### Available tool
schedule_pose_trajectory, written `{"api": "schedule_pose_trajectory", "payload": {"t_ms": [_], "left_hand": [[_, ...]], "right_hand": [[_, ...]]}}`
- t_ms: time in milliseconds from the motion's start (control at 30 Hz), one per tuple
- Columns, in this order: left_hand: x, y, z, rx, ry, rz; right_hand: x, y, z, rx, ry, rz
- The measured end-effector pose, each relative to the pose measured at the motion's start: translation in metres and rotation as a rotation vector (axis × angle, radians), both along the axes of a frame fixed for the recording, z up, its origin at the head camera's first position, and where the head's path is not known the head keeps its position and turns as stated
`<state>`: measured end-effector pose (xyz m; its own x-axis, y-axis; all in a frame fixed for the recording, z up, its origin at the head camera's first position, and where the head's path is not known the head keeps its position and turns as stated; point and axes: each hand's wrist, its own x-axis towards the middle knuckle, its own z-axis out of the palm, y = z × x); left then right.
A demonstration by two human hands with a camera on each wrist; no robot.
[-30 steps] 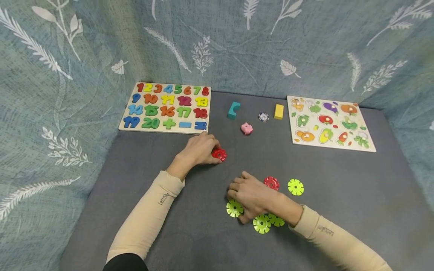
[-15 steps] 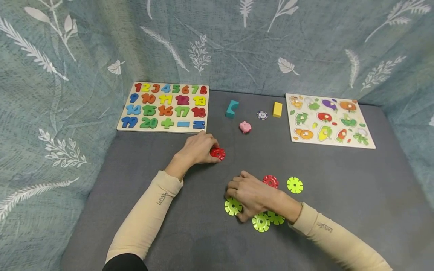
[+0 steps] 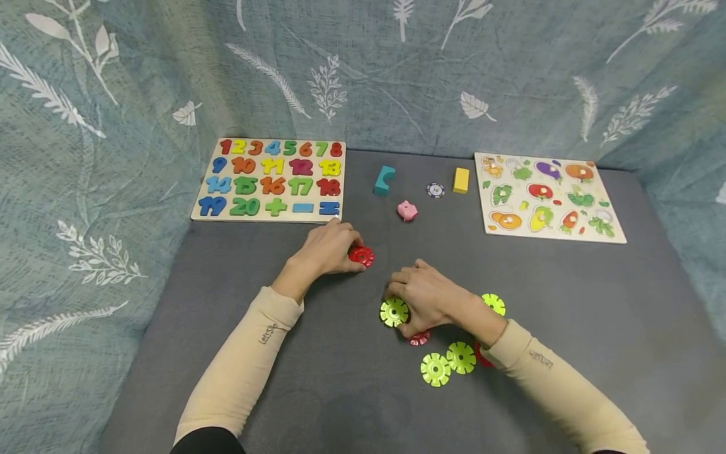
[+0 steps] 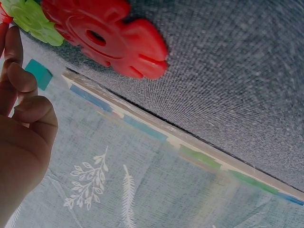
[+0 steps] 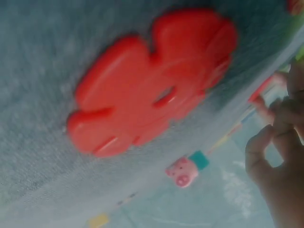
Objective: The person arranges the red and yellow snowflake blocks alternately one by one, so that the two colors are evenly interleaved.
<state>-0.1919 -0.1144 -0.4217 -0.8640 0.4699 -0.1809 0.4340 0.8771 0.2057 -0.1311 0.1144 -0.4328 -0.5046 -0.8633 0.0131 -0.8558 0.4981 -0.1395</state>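
Note:
In the head view my left hand [image 3: 324, 250] grips the edge of a red notched plastic disc [image 3: 362, 256] between thumb and fingers. My right hand [image 3: 430, 296], nearer the body, pinches a lime-green notched disc [image 3: 394, 312]. Another red disc [image 3: 420, 338] shows partly below the right thumb. Two green discs, a nearer one [image 3: 435, 369] and a farther one [image 3: 461, 357], lie by the right wrist. The right forearm partly covers a green disc [image 3: 493, 304] and a red disc [image 3: 483, 356]. Large red discs fill the left wrist view [image 4: 104, 35] and right wrist view [image 5: 152, 85].
A wooden number puzzle [image 3: 269, 181] stands at the back left, a vegetable puzzle [image 3: 547, 198] at the back right. Between them are a teal block [image 3: 384, 181], a pink pig [image 3: 407, 210], a poker chip [image 3: 435, 190] and a yellow block [image 3: 461, 180]. A leaf-patterned curtain [image 3: 368, 82] hangs behind.
My right hand has moved away from the body with the green disc, uncovering a red disc below it and covering the red one that lay beside it. My left hand holds nearly still.

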Motion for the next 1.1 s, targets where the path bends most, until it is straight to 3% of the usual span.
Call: {"api": "schedule_pose_trajectory", "payload": {"t_ms": [800,1100], "left_hand": [[0.002,0.000,0.000,-0.018,-0.003,0.001],[0.002,-0.002,0.000,-0.019,0.012,-0.008]], "right_hand": [[-0.052,-0.004,-0.005,-0.037,-0.063,-0.203],[-0.069,-0.012,-0.001,-0.009,-0.078,-0.229]]}}
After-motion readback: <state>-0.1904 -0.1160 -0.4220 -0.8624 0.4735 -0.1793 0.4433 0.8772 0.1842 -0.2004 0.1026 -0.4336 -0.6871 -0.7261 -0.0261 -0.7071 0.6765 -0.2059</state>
